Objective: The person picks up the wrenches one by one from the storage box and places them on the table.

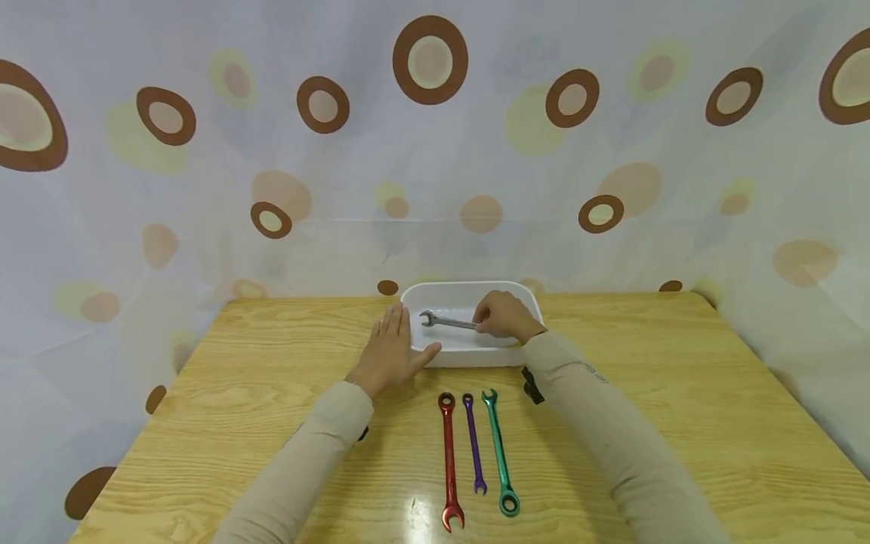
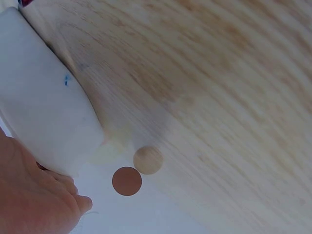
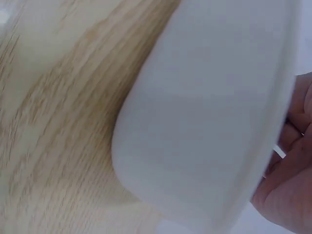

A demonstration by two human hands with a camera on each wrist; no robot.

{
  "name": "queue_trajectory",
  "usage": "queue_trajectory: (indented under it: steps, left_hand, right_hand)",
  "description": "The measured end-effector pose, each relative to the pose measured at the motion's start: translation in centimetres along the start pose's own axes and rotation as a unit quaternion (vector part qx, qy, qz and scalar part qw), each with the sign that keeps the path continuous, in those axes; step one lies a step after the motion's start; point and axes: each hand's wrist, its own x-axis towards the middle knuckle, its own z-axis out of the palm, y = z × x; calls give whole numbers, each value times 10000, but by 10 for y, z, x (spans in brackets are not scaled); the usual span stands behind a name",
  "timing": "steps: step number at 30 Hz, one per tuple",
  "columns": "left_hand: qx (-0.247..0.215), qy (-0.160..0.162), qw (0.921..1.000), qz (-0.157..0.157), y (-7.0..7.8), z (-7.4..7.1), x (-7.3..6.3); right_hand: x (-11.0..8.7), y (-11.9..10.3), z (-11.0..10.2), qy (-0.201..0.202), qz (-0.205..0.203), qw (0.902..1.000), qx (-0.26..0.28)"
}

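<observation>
R hand (image 1: pixel 504 314) pinching silver wrench (image 1: pixel 451 323) inside white bin (image 1: pixel 476 358), just below ctr of head view; L hand (image 1: pixel 390 355) fingers straight, thumb spread, at bin's L side. Red wrench (image 1: pixel 449 453), purple wrench (image 1: pixel 474 446), green wrench (image 1: pixel 499 446) on table (image 1: pixel 680 408), btm ctr.

Reaches forward with the left arm (image 1: pixel 292 468) and right arm (image 1: pixel 618 431), slanting inward. Holds the left hand (image 1: pixel 389 353) with its back up, straight fingers (image 1: pixel 393 319) pointing ahead and thumb (image 1: pixel 427 354) spread rightward. Points the right hand (image 1: pixel 504 314) leftward, pinching with curled fingers.
</observation>
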Motion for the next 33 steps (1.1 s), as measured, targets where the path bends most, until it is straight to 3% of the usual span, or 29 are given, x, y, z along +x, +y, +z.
queue_trajectory:
  steps: [4,7,12,15,20,22,28,33]
  left_hand:
    - [-6,106,9999,43,0,1,1]
    - [-7,88,10000,34,1,0,1]
    - [-57,95,9999,50,4,-1,0]
    - [-88,148,9998,72,5,-1,1]
    - [-114,86,9999,59,7,-3,2]
    - [-98,27,9999,35,8,-4,2]
    - [-129,-11,9999,19,9,-2,3]
    - [-126,-17,9999,35,10,0,4]
  right_hand:
    - [-8,2,-9,31,200,9932,1146]
    - [-17,4,-15,-13,366,9793,1990]
    - [-35,6,-22,-214,451,9551,2921]
    - [-47,6,-25,-423,505,9290,3641]
    - [-72,7,-24,-715,705,8676,4870]
    - [-84,9,-21,-848,648,8526,5115]
    - [-122,19,-9,-1290,376,8344,5345]
    - [-149,29,5,-1354,475,8332,5341]
